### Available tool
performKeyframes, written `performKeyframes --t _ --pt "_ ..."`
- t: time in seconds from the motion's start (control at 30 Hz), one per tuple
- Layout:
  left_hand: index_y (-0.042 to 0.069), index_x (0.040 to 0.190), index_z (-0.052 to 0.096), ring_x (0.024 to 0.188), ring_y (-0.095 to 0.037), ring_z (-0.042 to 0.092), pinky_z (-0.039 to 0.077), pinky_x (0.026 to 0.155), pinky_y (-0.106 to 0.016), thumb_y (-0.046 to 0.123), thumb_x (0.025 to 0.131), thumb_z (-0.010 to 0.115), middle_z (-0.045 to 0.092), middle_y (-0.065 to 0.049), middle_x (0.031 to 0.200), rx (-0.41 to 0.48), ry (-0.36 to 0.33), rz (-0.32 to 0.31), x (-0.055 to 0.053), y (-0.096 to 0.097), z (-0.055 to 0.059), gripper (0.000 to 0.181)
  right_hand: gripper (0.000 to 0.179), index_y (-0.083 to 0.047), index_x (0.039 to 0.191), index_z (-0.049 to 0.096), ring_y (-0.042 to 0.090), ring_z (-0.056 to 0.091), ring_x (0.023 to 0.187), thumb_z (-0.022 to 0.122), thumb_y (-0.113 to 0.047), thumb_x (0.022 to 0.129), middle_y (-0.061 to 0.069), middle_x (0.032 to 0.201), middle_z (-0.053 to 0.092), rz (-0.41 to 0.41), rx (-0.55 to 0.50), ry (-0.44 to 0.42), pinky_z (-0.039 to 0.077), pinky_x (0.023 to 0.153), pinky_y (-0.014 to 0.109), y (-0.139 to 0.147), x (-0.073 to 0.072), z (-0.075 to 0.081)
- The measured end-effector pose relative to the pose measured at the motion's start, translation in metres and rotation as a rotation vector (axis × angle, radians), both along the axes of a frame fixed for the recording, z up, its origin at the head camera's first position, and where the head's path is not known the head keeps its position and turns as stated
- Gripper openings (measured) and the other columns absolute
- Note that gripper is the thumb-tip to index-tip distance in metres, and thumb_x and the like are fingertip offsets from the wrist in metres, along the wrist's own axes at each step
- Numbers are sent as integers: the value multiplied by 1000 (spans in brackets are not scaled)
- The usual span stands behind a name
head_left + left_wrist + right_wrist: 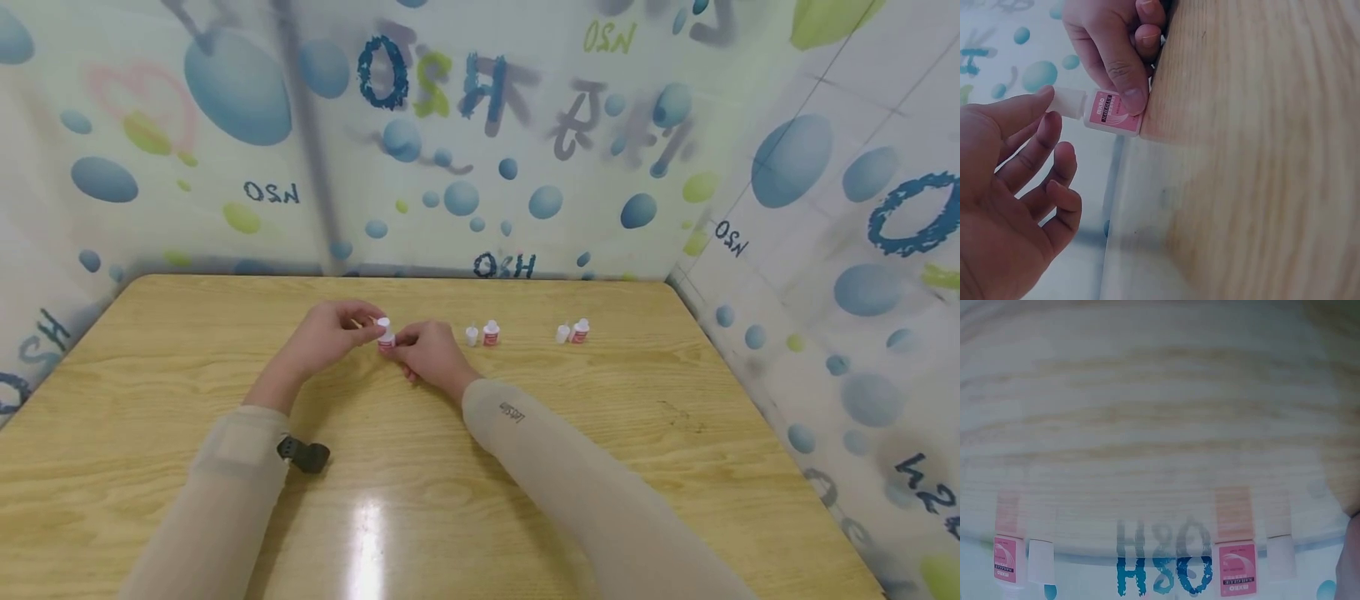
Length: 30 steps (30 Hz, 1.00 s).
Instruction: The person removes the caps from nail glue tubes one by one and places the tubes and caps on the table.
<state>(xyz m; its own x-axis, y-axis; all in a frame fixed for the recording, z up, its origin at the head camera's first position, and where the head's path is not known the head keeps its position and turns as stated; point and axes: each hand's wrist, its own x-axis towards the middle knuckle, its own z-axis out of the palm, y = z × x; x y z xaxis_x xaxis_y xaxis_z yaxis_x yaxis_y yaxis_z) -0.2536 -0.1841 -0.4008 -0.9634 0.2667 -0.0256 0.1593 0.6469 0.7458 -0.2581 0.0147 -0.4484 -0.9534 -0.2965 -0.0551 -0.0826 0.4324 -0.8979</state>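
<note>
A small nail glue bottle [1102, 119] with a pink label and a white cap [1069, 102] stands on the table between both hands. My left hand [333, 335] pinches the cap between thumb and index finger, its other fingers loosely bent to the side. From the right, my right hand [433, 354] grips the bottle's body low down, its thumb across the pink label in the left wrist view. The right wrist view catches only an edge of the hand [1349, 562] at the right border.
Right of my hands stand two more pink-labelled bottles, one nearer [491, 334] and one farther right [580, 332]. Each has a small white piece beside it, a nearer piece [472, 336] and a farther piece [562, 334]. A patterned curtain [450, 183] hangs behind the wooden table [420, 500].
</note>
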Motion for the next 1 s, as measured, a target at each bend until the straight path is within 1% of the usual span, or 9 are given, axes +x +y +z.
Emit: performKeyframes --t 0.17,0.23,0.3,0.43,0.5,0.6,0.83,0.9,1.0 --pt "12 120 74 97 -27 60 50 77 -34 39 102 73 71 -11 110 6 36 33 0 2 -1 32 11 -14 92 82 12 55 47 80 -23 98 0 57 62 7 10 17 49 49 24 -1 -1 0" --pt "12 120 73 95 -26 61 50 76 -33 41 101 74 71 -10 109 10 49 35 0 2 -1 34 12 -14 91 81 12 55 47 79 -24 98 0 57 61 10 12 27 49 49 24 -1 -1 0" --pt "13 124 72 94 -26 62 50 75 -33 39 102 74 71 -11 109 20 55 17 0 2 -1 35 13 -14 90 81 13 55 47 79 -24 98 0 57 62 11 9 30 50 49 25 -1 -1 0" --pt "12 132 69 91 -26 63 52 74 -32 27 105 68 71 -14 113 34 50 -25 1 -1 -1 31 14 -15 89 81 13 55 47 80 -25 98 0 57 62 8 7 22 50 49 25 -1 -1 0" --pt "12 131 70 91 -26 64 52 74 -32 23 106 66 71 -15 115 35 50 -33 1 -2 -1 28 14 -15 89 81 13 55 47 80 -26 97 0 57 61 9 8 18 50 49 25 -1 -1 0" --pt "11 129 71 92 -26 65 52 75 -32 27 107 66 72 -15 117 28 57 -26 0 -2 -2 27 15 -15 88 81 13 55 47 80 -27 97 -1 56 60 8 14 17 49 49 25 -1 -1 1" --pt "11 122 70 91 -26 62 51 75 -33 36 104 70 72 -13 112 19 83 0 -3 2 -5 31 16 -14 88 81 12 54 46 80 -27 97 -1 56 60 7 3 17 49 49 24 0 -1 0" --pt "11 125 69 89 -26 62 51 73 -33 35 104 70 72 -13 111 15 84 -3 -4 2 -5 32 16 -14 88 81 13 54 46 80 -27 97 -1 55 60 7 3 20 49 49 25 0 -1 0" --pt "11 134 68 84 -25 61 50 69 -31 30 105 69 72 -14 111 3 82 -27 -4 3 -6 35 17 -14 87 81 13 55 46 80 -27 97 -1 55 61 6 0 25 50 49 25 1 -1 -1"
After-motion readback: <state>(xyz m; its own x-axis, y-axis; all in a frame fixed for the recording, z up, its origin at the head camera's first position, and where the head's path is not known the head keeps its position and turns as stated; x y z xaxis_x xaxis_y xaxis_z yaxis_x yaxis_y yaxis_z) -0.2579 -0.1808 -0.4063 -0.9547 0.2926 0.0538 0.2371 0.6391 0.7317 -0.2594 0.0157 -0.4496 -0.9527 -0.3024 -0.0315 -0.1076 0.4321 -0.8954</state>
